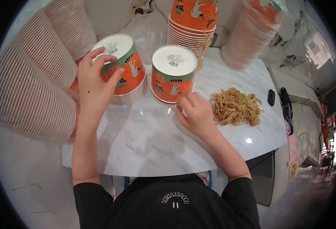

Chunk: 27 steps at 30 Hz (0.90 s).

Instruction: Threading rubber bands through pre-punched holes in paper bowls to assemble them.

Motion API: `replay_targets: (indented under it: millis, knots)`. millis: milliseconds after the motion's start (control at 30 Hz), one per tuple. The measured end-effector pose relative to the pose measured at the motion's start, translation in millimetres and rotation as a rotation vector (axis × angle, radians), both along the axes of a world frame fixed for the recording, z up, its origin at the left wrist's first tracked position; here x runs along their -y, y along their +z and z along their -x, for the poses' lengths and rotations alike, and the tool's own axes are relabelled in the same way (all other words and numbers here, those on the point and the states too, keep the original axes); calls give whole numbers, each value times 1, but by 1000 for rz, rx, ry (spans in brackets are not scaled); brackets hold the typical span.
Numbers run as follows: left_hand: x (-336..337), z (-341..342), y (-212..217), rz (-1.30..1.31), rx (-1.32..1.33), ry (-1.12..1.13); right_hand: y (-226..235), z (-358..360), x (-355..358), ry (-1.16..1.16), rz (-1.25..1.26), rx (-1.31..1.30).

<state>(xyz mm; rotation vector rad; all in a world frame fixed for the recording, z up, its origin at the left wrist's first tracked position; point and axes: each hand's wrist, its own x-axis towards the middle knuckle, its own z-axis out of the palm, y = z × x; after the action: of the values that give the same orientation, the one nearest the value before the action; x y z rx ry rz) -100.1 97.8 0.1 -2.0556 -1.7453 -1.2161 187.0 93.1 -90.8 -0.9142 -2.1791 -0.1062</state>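
Observation:
An orange and green paper tub (173, 82) with printed animals stands upside down in the middle of the marble-patterned table, its white base up. My right hand (194, 112) is closed, with bent fingers at the tub's lower right rim; what the fingertips pinch is hidden. To the left, a short nested stack of matching upside-down tubs (131, 76) stands tilted in view. My left hand (97, 78) is over its left side, fingers spread, thumb toward the printed wall and other fingertips by the white base. A tangled pile of tan cords (236, 107) lies right of my right hand.
Tall stacks of nested tubs in clear plastic (34, 91) crowd the left side. Behind are another tub stack (191, 34) with tan cords hanging on it and a wrapped stack (252, 34). A small black object (271, 97) lies near the table's right edge.

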Motion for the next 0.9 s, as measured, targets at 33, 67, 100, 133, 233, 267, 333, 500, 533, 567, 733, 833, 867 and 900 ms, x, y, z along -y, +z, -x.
replay_targets:
  millis: [33, 67, 100, 133, 233, 267, 333, 500, 533, 567, 733, 833, 867, 900]
  knots:
    - [-4, 1, -2, -3, -4, -3, -2, 1, 4, 30, 45, 48]
    - [-9, 0, -5, -28, 17, 11, -7, 2, 6, 21, 43, 45]
    - [-13, 0, -7, -52, 39, 25, -13, 4, 8, 77, 75, 39]
    - [-18, 4, -10, -54, 35, 17, -17, 7, 11, 134, 107, 32]
    - [-26, 12, -11, -36, 113, -34, -19, 27, 14, 203, 221, 44]
    - [-26, 12, -10, -32, 119, -34, -18, 38, 12, 274, 258, 16]
    - [-25, 9, -8, -29, 119, -47, -21, 60, 5, 283, 202, 13]
    - [-19, 8, -2, -13, 150, -45, -36, 97, -21, 251, 64, 14]
    - [-17, 8, 0, -15, 145, -46, -39, 99, -22, 249, 49, 10]
    - [-15, 9, 0, 0, 196, -62, -38, 101, -22, 249, 35, 8]
    - [-9, 11, 7, -32, 279, -151, -35, 109, -22, 256, -65, -28]
    - [1, 4, 19, -67, 278, -147, -38, 110, -22, 237, -91, -37]
    - [5, 2, 24, -91, 308, -146, -39, 111, -23, 234, -87, -34]
    - [6, 0, 27, -116, 337, -145, -41, 111, -24, 231, -89, -35]
